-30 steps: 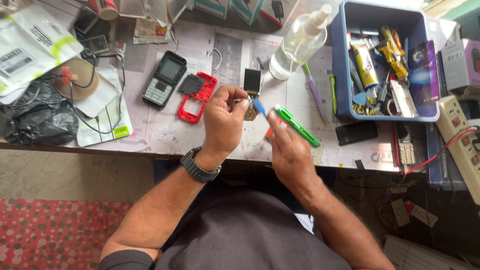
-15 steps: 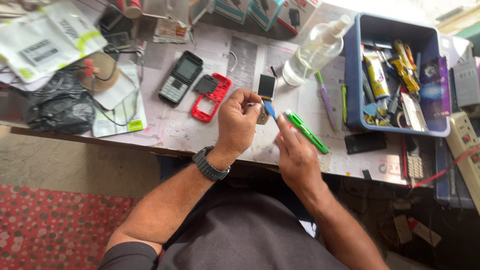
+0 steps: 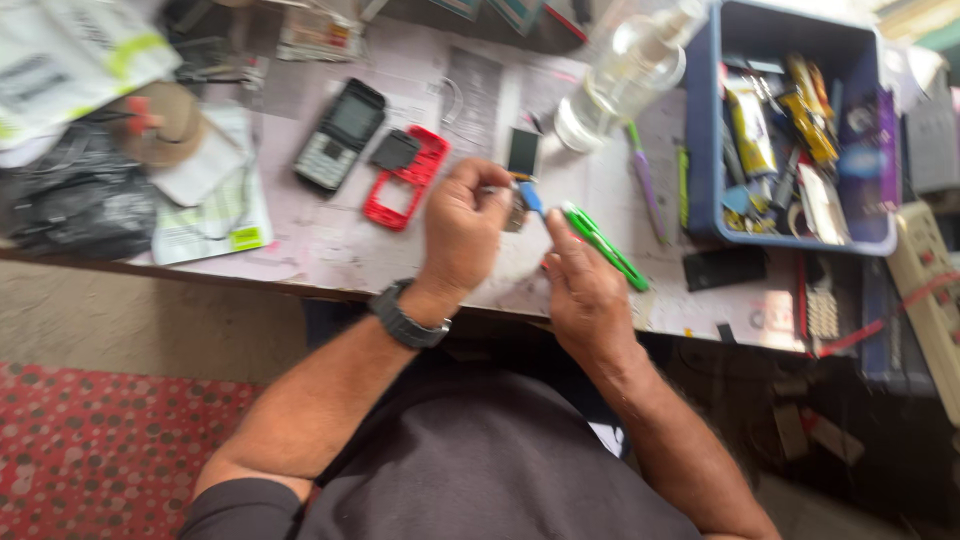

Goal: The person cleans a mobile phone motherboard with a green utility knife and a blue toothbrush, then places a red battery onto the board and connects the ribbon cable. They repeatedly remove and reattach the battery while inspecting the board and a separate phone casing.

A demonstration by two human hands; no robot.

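My left hand (image 3: 462,232) is closed around a small metal phone part (image 3: 516,212) held just above the table's front edge. My right hand (image 3: 582,285) grips a slim blue-tipped tool (image 3: 531,198) whose tip touches that part. A green pen-like tool (image 3: 604,245) lies on the table beside my right hand. Behind my hands lie a red phone frame (image 3: 405,180), a black keypad phone (image 3: 340,135) and a small dark screen module (image 3: 523,152).
A blue bin (image 3: 706,150) full of tools and tubes stands at the right, a clear spray bottle (image 3: 625,75) beside it. Papers, a black bag (image 3: 75,200) and cables crowd the left. A white power strip (image 3: 930,290) lies at the far right.
The camera has tilted and drifted, so the table sits differently in view. My hands stay together on the small part, with the blue tool still against it.
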